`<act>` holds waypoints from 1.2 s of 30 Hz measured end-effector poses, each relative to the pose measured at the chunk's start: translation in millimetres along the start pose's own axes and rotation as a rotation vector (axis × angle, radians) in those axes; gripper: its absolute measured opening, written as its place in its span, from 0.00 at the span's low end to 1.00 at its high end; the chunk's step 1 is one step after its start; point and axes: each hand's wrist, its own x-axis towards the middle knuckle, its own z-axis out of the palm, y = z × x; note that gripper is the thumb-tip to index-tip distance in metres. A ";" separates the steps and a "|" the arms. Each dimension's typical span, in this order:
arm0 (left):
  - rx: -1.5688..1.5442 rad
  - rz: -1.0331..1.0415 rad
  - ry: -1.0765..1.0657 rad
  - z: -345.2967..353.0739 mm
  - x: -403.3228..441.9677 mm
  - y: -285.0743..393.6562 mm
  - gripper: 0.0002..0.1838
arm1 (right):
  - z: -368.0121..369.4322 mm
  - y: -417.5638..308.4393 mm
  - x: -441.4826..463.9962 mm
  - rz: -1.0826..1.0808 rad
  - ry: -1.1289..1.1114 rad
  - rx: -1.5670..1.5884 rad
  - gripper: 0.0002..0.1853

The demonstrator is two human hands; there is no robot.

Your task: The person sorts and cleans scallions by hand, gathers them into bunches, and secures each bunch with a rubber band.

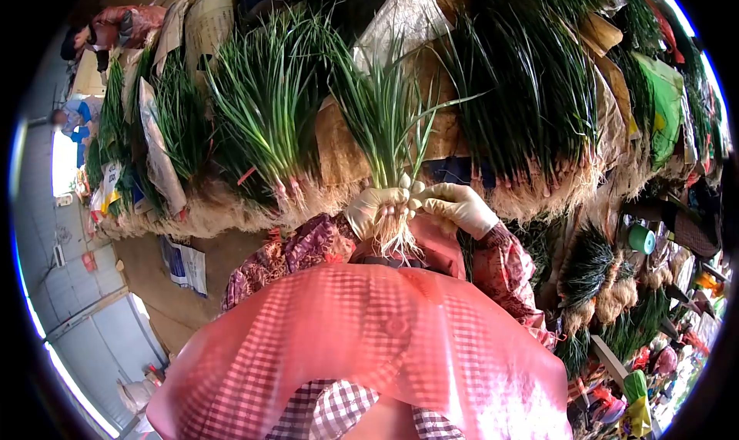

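My left hand (pixel 375 211), in a pale glove, is closed around the lower stems of a small bunch of green onions (pixel 385 132). The leaves point up and away from me, and the pale roots hang below the fingers. My right hand (pixel 460 207), also gloved, is at the right side of the bunch, with its fingertips pressed together at the white bulbs. Whatever lies between those fingertips is too small to make out. Just beyond my hands, a loose pile of green onions (pixel 269 109) lies at the left, and a larger dark green pile (pixel 531 101) at the right.
Brown sheets (pixel 339 143) separate the onion piles. Tied bundles (pixel 585 274) and a turquoise container (pixel 641 239) are at the right. A green bag (pixel 658 109) lies upper right. Another person (pixel 127 26) is at the upper left. A printed sack (pixel 185 265) lies at the lower left.
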 end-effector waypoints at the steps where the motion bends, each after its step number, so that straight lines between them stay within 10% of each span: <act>1: -0.092 0.037 0.052 3.3 -1.2 -2.7 0.12 | -3.6 -7.5 -4.9 0.026 -0.023 -0.011 0.22; 11: -0.289 -0.046 -0.076 -23.4 9.4 -15.9 0.12 | 26.8 -1.2 28.8 -0.092 0.230 0.474 0.08; 14: 0.001 0.006 0.097 -3.6 0.8 -6.1 0.12 | 7.9 8.4 28.3 -0.588 0.739 -0.906 0.09; 15: -0.017 0.022 0.084 1.1 -1.6 -4.6 0.13 | -6.7 21.2 33.4 -0.557 0.907 -0.875 0.10; 17: -0.045 0.092 0.073 -2.9 -0.1 -8.3 0.15 | -27.1 22.4 2.1 -0.218 0.719 -0.900 0.12; 21: -0.035 0.182 0.042 -5.0 -2.9 -2.4 0.17 | -56.9 76.7 -56.7 0.650 -0.428 -1.480 0.27; 22: 0.096 0.138 0.097 -5.1 -8.6 6.0 0.18 | -56.3 71.5 -61.3 0.726 -0.221 -1.531 0.25; 24: 0.186 0.124 0.152 -18.6 0.8 4.9 0.18 | -87.5 84.4 -42.5 0.458 0.343 -1.023 0.23; 28: -0.166 0.237 -0.085 -7.0 17.6 0.6 0.15 | -103.3 47.5 41.7 -0.325 0.954 -1.186 0.17; 31: 0.034 0.300 -0.014 5.2 20.2 8.1 0.11 | -100.6 24.0 65.1 -0.067 0.793 -1.101 0.15; 34: -0.020 0.182 0.113 15.1 22.1 8.8 0.09 | -76.9 17.8 43.2 -0.072 0.540 -0.029 0.10; 36: 0.124 0.147 0.157 7.0 33.2 -4.7 0.07 | -55.6 19.4 25.4 -0.090 0.398 0.068 0.08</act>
